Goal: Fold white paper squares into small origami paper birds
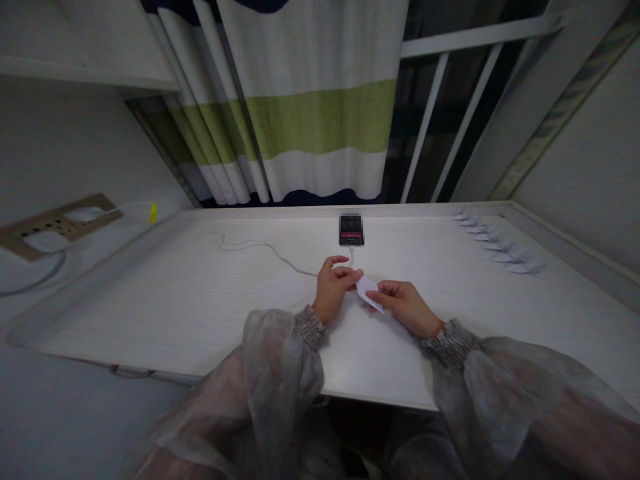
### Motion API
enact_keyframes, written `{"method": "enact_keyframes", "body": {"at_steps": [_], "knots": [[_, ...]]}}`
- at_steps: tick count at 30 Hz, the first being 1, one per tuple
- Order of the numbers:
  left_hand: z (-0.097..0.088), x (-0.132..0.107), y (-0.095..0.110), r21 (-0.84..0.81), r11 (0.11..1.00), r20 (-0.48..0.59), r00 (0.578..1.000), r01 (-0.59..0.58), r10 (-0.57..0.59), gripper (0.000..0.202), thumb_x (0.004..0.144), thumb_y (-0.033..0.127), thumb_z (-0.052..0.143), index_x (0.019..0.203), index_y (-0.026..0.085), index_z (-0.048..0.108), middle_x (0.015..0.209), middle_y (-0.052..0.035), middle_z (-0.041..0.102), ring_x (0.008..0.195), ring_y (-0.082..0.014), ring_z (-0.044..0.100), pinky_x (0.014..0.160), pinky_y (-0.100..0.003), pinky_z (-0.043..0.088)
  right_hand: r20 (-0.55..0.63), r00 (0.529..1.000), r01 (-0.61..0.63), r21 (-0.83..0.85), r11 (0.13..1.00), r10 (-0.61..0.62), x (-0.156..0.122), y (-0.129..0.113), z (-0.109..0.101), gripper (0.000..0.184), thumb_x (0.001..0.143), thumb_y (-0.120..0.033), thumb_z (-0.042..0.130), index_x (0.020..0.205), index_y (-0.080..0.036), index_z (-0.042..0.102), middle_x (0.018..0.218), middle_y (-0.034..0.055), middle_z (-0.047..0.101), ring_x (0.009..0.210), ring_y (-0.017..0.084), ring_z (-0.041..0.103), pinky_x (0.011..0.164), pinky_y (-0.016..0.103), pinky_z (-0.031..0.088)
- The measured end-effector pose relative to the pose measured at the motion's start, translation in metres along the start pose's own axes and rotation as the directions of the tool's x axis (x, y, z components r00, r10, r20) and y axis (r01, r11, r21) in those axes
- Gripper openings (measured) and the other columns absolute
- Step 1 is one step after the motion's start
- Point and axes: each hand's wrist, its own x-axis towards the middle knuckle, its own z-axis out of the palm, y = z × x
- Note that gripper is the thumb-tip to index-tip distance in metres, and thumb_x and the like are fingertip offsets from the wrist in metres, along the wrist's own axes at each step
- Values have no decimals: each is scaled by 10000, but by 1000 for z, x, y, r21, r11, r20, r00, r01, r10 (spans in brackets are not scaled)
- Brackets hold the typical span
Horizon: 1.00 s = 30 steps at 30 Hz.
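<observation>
Sheer sleeves (283, 350) come nearest; past them, above the desk (175, 300), left hand (332, 291) and right hand (409, 309) both pinch the small folded paper (368, 288) — uneven pressure might crease it crookedly, a slack grip let it slip.

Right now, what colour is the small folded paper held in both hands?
White; the small folded paper shows best in the head view.

Straight ahead of our left fingers (354, 275), the phone (351, 230) and its white cable (351, 255) stand in our way. Right of our right fingers (390, 289), we have bare tabletop (440, 263) to pass over, up to the folded paper row (503, 248).
</observation>
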Motion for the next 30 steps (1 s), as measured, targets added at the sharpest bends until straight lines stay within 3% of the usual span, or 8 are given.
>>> {"method": "enact_keyframes", "body": {"at_steps": [5,9,14,18,21,30], "knots": [[-1,3,-1,-9,999,-32,999,-36,36,449,538,246,701,886,173,427,648,41,567,596,-87,548,563,-225,457,-13,997,-70,186,980,73,4,3,-1,296,561,-372,696,723,-135,622,671,26,658,601,124,609,641,265,492],[-2,4,-2,-9,999,-51,998,-37,37,423,554,255,685,883,176,432,668,49,539,612,-75,535,561,-204,448,-106,993,-27,177,984,46,5,4,-3,292,562,-370,696,723,-141,613,652,30,662,574,122,610,615,262,505],[-6,7,-3,76,995,55,997,-66,62,428,544,230,695,897,171,459,713,40,529,605,-60,518,569,-194,436,-184,982,51,120,991,-28,5,3,-8,307,562,-377,687,749,-161,574,637,18,654,568,138,617,584,268,502],[-9,7,-4,315,939,200,977,-136,75,514,524,186,717,986,172,491,719,10,584,574,-72,532,538,-186,400,-138,990,50,81,995,-39,4,2,-9,325,568,-379,679,769,-168,535,591,-9,630,522,127,601,546,259,483],[-10,5,-2,410,903,231,972,-129,34,546,541,195,711,1041,181,491,712,-4,606,593,-105,566,570,-220,427,-104,993,58,48,997,-53,3,3,-9,330,576,-376,672,781,-165,522,568,-24,615,510,119,591,542,253,466],[-11,3,6,268,963,245,968,-16,-52,571,523,215,730,1011,161,437,638,-11,628,544,-118,586,552,-244,470,-42,997,62,84,995,-59,1,-4,-13,319,589,-366,669,770,-164,501,550,-18,629,496,112,583,548,251,451]]}}
